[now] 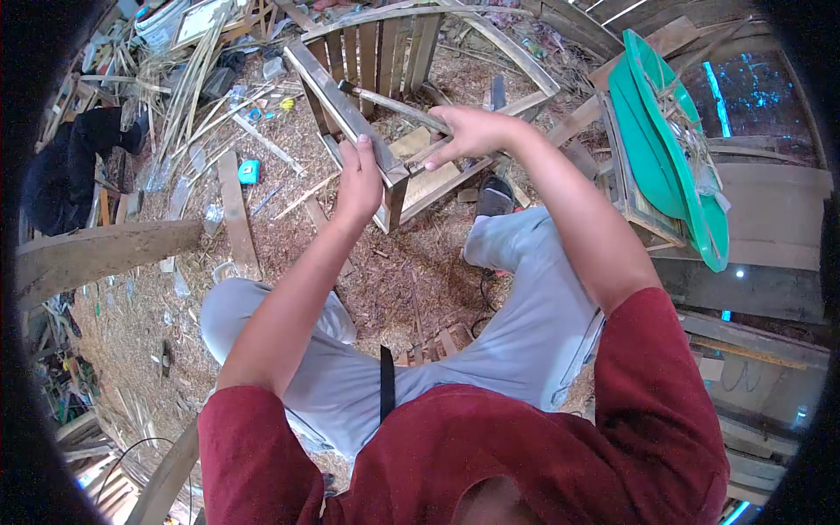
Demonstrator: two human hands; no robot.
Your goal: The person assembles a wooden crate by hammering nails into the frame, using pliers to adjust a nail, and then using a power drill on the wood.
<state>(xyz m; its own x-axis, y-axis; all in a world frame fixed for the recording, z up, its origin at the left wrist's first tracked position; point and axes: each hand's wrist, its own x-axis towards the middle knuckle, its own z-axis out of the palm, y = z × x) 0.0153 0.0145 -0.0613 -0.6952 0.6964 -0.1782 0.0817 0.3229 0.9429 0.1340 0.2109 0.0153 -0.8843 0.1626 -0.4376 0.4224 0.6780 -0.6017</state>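
A slatted wooden crate [335, 98] lies tilted on the ground in front of me. My left hand [359, 182] grips its near rail by the corner, with fingertips over the wood. In my right hand [472, 136] is a wooden stick [389, 104], held near its right end, just above the same corner. The stick slants up to the left across the crate's opening, its darker far end over the rail. Whatever lies under my right fingertips is too small to make out.
Wood shavings cover the ground [385, 289]. A loose plank [236, 206] and a blue object [248, 171] lie at left. A curved beam [105, 254] juts in from the left edge. A green plastic tub [652, 131] leans at right. My shoe [496, 196] is beside the crate.
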